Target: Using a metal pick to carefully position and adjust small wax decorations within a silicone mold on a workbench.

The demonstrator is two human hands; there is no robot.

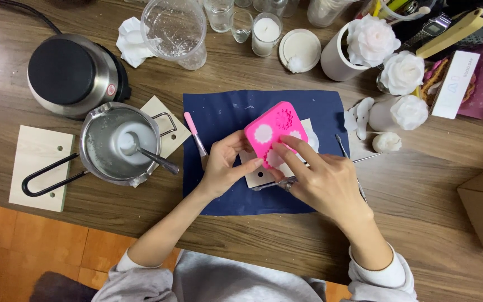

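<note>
While it lies tilted over the middle of the blue cloth point(225, 196), the pink mould point(275, 134) is gripped from both sides: the left hand point(225, 165) pinches its lower left edge between thumb and fingers, and the right hand point(322, 179) rests on its lower right part with the fingers point(294, 146) stretched out and pressed onto the face, near white flower-shaped fillings. Under the mould, on the cloth: a pale wooden board point(255, 176). Left of the mould, on the cloth: a pink-handled tool point(195, 134). Right of the mould: thin metal tweezers point(345, 151), partly covered by the right hand. Further left of the mould, off the cloth: a metal pot point(118, 145) of white wax with a spoon point(152, 156) in it, standing on a wooden slab point(166, 114); beyond it a round hot plate point(68, 75). Above the mould: a clear plastic jug point(175, 31), a glass candle point(265, 33) and a white lid point(300, 49). Upper right of the mould: several white wax roses point(401, 72).
</note>
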